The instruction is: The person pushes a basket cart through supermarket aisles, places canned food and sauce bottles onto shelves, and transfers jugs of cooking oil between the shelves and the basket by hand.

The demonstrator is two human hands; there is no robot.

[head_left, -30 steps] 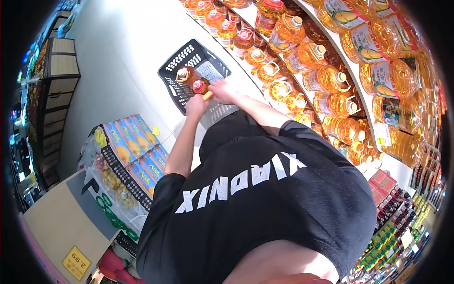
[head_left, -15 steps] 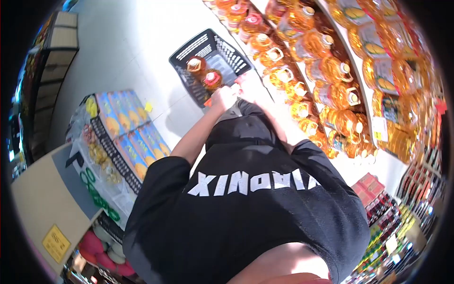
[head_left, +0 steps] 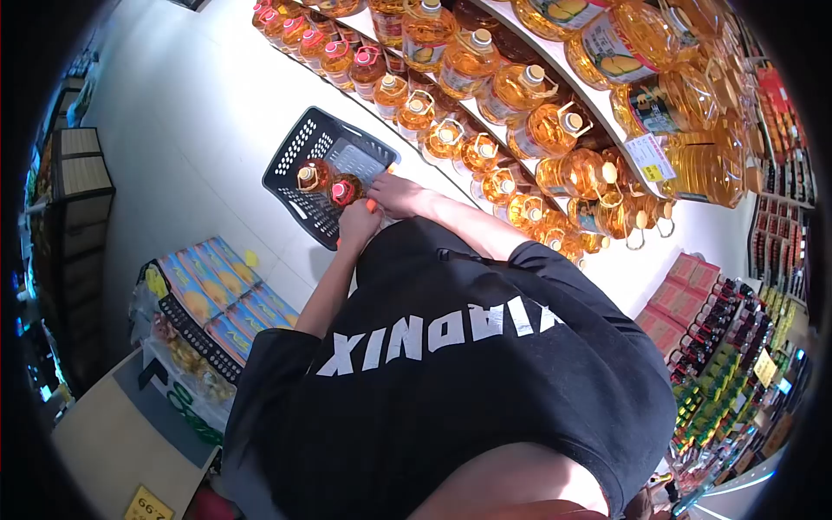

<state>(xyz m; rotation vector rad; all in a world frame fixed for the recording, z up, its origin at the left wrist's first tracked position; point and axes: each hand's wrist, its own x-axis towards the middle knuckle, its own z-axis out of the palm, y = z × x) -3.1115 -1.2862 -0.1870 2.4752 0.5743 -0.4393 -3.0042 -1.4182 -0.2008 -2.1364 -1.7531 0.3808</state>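
A dark grey shopping basket (head_left: 290, 165) with perforated walls stands at the near foot of the oil shelf. In it are two upright oil bottles: one with a pale cap (head_left: 310, 176), one with a red cap (head_left: 345, 191). My left hand (head_left: 358, 224) is closed around the basket's orange handle (head_left: 372, 206) at the near side. Just right of it, my right hand (head_left: 396, 195) is closed at the basket's near right edge, its fingers curled over and partly hidden. A bit of orange shows beside its knuckles.
Shelves of large oil bottles (head_left: 464, 65) run along the right, with a price tag (head_left: 650, 158) on one edge. Boxed goods (head_left: 208, 277) and a tan display stand (head_left: 113, 416) are at the lower left. Red cartons (head_left: 680, 299) stand at the lower right. Pale floor (head_left: 191, 130) extends beyond the basket.
The basket and both hands have shifted left and down in view, while more of the oil shelf has come into sight. Both hands remain at the basket's near side.
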